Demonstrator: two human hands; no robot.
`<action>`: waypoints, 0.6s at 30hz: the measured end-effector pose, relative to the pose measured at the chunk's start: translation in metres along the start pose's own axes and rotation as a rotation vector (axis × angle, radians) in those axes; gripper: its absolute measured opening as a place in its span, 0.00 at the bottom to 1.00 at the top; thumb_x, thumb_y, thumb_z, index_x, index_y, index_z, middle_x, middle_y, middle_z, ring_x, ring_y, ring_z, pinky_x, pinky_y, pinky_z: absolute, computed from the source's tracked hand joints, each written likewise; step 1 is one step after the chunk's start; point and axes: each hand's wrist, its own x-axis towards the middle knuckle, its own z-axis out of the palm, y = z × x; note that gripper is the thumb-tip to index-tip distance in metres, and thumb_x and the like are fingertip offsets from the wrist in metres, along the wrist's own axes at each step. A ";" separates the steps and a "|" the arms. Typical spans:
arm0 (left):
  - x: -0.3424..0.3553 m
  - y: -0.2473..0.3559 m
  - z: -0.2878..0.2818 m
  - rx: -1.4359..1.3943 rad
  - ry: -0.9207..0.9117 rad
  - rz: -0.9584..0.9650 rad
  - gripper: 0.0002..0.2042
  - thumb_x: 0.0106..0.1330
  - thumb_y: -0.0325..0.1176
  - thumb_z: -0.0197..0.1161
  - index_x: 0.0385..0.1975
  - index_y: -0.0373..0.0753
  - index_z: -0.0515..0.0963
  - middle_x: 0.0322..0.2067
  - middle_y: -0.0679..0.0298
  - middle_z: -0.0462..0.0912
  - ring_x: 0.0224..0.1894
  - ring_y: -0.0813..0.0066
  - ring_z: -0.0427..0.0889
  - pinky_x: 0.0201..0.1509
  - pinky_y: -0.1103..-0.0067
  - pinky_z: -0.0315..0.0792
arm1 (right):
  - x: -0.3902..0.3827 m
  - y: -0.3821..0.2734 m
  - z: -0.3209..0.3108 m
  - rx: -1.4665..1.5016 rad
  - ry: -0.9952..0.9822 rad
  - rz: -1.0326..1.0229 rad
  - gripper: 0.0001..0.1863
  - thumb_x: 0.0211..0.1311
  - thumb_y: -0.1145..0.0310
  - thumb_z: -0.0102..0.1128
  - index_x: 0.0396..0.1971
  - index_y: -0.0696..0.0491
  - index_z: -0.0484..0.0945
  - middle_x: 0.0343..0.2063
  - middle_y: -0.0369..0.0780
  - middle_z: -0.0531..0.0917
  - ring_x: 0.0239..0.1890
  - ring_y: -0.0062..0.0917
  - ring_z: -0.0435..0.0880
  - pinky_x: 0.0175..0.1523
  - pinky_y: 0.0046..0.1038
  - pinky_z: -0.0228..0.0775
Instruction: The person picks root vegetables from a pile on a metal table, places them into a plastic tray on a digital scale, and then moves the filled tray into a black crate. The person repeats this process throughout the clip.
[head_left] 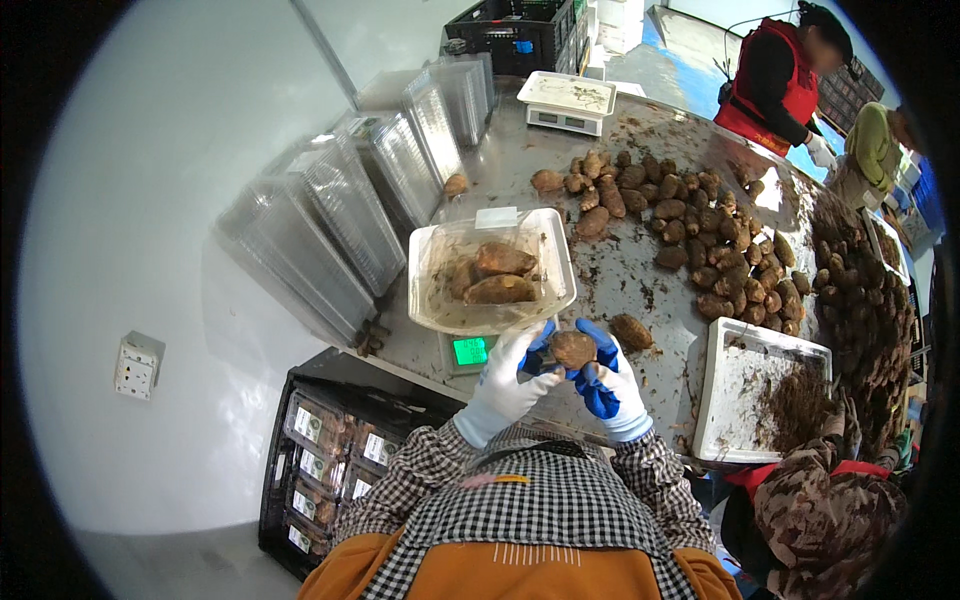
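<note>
Between my two gloved hands, just in front of my body, is a small brown taro (573, 349). My left hand (508, 378), in a white glove with blue coating, closes on its left side. My right hand (613, 385), gloved alike, has its fingers closed on the other side. Beyond them, a white scale tray (421, 291) bears a clear plastic box (440, 262) with several taros (500, 290) in it. Below the tray glows the scale's green display (470, 351). A loose taro (631, 331) lies on the metal table, right of my hands.
Stacks of clear plastic boxes (340, 215) stand along the wall. A taro heap (720, 240) covers the table's right side, near a white tray (712, 400) with root scraps. A second scale (568, 97) sits farther back. A black crate (275, 480) holds packed boxes. Co-workers (775, 85) are at the right.
</note>
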 end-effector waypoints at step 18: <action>0.007 -0.007 0.009 -0.853 -0.199 -0.498 0.30 0.63 0.23 0.63 0.65 0.31 0.61 0.60 0.57 0.70 0.61 0.70 0.71 0.64 0.75 0.67 | -0.012 -0.011 0.016 -0.512 0.057 -0.285 0.36 0.59 0.77 0.65 0.67 0.59 0.60 0.58 0.41 0.74 0.56 0.23 0.75 0.60 0.26 0.70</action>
